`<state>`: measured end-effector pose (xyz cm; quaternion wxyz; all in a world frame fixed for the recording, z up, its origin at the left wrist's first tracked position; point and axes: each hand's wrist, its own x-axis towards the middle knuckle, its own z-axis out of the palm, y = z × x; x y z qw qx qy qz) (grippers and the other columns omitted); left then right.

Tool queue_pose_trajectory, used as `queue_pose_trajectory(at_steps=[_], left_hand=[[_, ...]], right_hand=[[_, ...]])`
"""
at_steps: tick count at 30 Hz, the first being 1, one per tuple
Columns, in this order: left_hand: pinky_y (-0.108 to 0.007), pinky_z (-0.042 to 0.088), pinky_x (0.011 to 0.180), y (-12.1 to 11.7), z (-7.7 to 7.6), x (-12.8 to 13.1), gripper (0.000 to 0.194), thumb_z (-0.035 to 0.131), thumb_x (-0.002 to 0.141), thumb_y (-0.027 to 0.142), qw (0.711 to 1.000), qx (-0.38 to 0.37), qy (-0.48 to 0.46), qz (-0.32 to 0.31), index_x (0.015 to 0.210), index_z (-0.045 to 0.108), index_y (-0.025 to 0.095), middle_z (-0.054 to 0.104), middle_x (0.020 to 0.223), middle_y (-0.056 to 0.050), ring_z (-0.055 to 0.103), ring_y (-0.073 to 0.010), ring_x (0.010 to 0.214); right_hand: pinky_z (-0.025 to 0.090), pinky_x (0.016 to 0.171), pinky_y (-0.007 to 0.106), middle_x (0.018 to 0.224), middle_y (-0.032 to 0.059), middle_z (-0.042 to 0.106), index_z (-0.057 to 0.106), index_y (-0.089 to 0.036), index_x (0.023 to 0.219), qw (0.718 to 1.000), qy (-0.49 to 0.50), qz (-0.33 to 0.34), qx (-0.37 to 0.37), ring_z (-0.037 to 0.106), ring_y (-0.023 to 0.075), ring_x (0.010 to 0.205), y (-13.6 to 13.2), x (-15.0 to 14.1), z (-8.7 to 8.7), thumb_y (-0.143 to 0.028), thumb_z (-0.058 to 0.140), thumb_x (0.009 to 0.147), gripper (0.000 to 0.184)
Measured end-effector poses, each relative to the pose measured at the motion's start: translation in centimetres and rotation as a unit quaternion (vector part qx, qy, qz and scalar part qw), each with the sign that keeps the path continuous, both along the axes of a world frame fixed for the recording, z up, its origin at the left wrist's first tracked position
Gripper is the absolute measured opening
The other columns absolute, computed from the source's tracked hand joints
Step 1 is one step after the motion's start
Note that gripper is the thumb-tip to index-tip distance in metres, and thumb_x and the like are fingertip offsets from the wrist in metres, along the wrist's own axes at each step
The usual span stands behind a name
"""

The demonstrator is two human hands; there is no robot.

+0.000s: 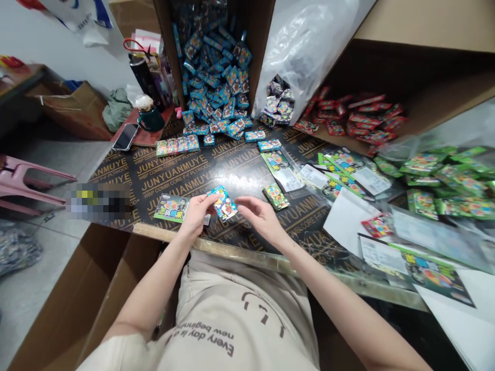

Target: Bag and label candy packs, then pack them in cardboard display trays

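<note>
My left hand [198, 212] pinches a small blue candy box [225, 203] with a colourful cartoon print, held just above the black table near its front edge. To the right of that box is my right hand [259, 215], its fingers apart and curved, with nothing seen in them. A printed green and black packaging card [170, 207] lies partly under my left hand. Beyond my right hand rests a small green candy box [276, 197]. Farther back are another printed card [282, 172] and a blue box [269, 146] touching its top end.
A carton [263, 56] spills many blue boxes [216, 87] at the back. Purple boxes [279, 103], red boxes [371, 118] and green boxes [452, 180] are heaped rightward. A phone [126, 137] and a jar [150, 117] stand at the left, near a pink stool [29, 180].
</note>
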<state>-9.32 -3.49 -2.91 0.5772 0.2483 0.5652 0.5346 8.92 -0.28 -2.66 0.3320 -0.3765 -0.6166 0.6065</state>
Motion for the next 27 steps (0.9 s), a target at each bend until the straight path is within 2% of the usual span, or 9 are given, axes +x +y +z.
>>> queue_pose_trajectory(at_steps=[2,4,8,11,14,18,22,24,27], left_hand=[[-0.020,0.043,0.051,0.1,0.4,0.1,0.036,0.082,0.056,0.042,1.000,-0.004,-0.016,-0.001,0.059,0.063,0.011,0.062,0.055,0.001,0.052,-0.0068,0.046],[-0.019,0.044,0.051,-0.1,0.7,0.3,0.036,0.083,0.056,0.041,1.000,0.001,-0.025,-0.003,0.063,0.064,0.011,0.064,0.057,0.000,0.054,-0.0068,0.047],[-0.023,0.050,0.054,-1.3,1.0,1.6,0.042,0.085,0.053,0.038,0.999,-0.011,-0.035,-0.009,0.079,0.064,0.013,0.069,0.063,-0.001,0.063,-0.0126,0.051],[-0.025,0.051,0.057,-2.3,0.7,2.6,0.042,0.087,0.048,0.031,0.995,-0.039,-0.028,-0.082,0.077,0.064,0.013,0.070,0.066,-0.001,0.065,-0.0142,0.054],[-0.023,0.050,0.061,-2.7,0.4,3.0,0.036,0.087,0.047,0.027,0.987,-0.055,-0.030,-0.146,0.073,0.069,0.011,0.071,0.066,-0.002,0.063,-0.0115,0.056],[-0.022,0.047,0.059,-2.4,0.3,2.6,0.033,0.085,0.051,0.033,0.989,-0.067,-0.022,-0.129,0.071,0.070,0.011,0.069,0.066,-0.003,0.061,-0.0110,0.055],[-0.031,0.051,0.072,-2.3,0.3,-0.5,0.051,0.076,0.064,0.050,0.972,-0.015,0.093,-0.217,0.097,0.071,0.011,0.072,0.083,-0.009,0.067,-0.0196,0.073],[-0.041,0.048,0.092,-2.3,0.1,-3.3,0.071,0.076,0.065,0.051,0.927,0.065,0.258,-0.263,0.125,0.060,0.017,0.068,0.114,-0.013,0.064,-0.0278,0.102],[-0.056,0.020,0.113,-1.9,-0.5,-7.4,0.100,0.085,0.054,0.043,0.767,0.124,0.544,-0.317,0.143,0.041,0.026,0.044,0.146,-0.014,0.036,-0.0361,0.136]], right_hand=[[0.050,0.091,0.042,0.118,0.0076,0.063,0.063,-0.024,0.114,0.994,-0.028,-0.033,0.097,0.061,0.0244,0.101,-0.2,1.0,0.3,-0.047,0.083,0.060,0.062],[0.051,0.090,0.041,0.120,0.0076,0.060,0.055,-0.027,0.124,0.995,-0.012,-0.032,0.095,0.061,0.0231,0.099,-0.3,1.3,0.1,-0.041,0.087,0.056,0.077],[0.055,0.074,0.034,0.092,0.0025,0.065,0.053,-0.026,0.116,0.992,0.098,-0.058,-0.051,0.064,0.0174,0.081,-0.2,0.5,-0.8,-0.042,0.075,0.072,0.052],[0.055,0.077,0.035,0.087,0.0024,0.067,0.058,-0.024,0.098,0.989,0.113,-0.078,-0.049,0.065,0.0180,0.083,0.4,0.3,-1.0,-0.043,0.076,0.071,0.038],[0.052,0.086,0.040,0.100,0.0075,0.067,0.063,-0.022,0.097,0.997,0.035,-0.037,0.066,0.064,0.0223,0.094,0.6,0.8,-0.6,-0.048,0.073,0.073,0.037],[0.034,0.107,0.050,0.140,0.0131,0.048,0.051,-0.024,0.132,0.952,-0.082,0.064,0.287,0.044,0.0314,0.130,-0.1,1.5,0.0,-0.047,0.080,0.064,0.077],[0.036,0.103,0.047,0.125,0.0110,0.057,0.051,-0.025,0.130,0.923,-0.134,0.058,0.355,0.051,0.0290,0.119,-0.4,2.0,0.0,-0.032,0.075,0.066,0.069],[0.036,0.101,0.047,0.121,0.0109,0.058,0.051,-0.024,0.128,0.920,-0.164,0.028,0.355,0.052,0.0295,0.116,-0.2,2.4,-0.3,-0.030,0.075,0.064,0.068],[0.034,0.101,0.048,0.123,0.0116,0.056,0.046,-0.023,0.133,0.916,-0.208,0.035,0.340,0.051,0.0307,0.116,0.2,2.8,-1.3,-0.036,0.078,0.066,0.075]])
